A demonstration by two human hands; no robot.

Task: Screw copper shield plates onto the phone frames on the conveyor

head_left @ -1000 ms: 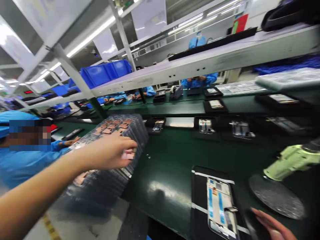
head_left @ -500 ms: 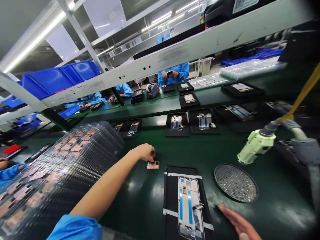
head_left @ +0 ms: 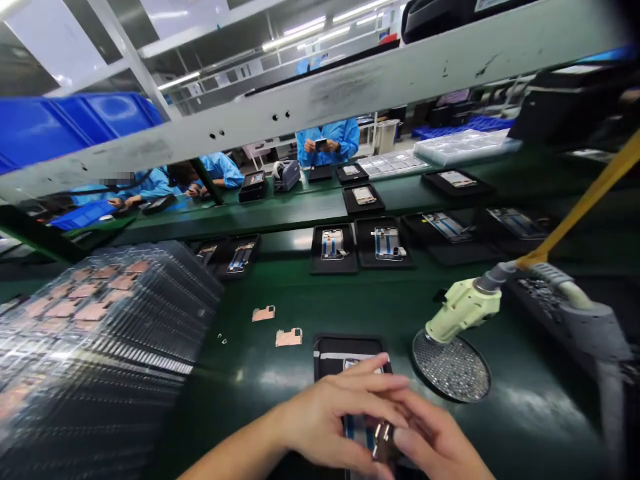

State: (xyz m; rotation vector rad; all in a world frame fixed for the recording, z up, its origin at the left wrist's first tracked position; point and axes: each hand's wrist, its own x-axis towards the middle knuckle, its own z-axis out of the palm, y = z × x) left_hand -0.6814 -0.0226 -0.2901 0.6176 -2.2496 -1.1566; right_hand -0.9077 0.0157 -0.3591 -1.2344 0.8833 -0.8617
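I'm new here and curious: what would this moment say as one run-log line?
Left hand and right hand: holding small metal part | Beneath: phone frame on black mat | Beside: two copper-coloured pads

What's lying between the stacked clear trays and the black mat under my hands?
One copper foil, a second, and two tiny bits, on the green bench, in the head view.
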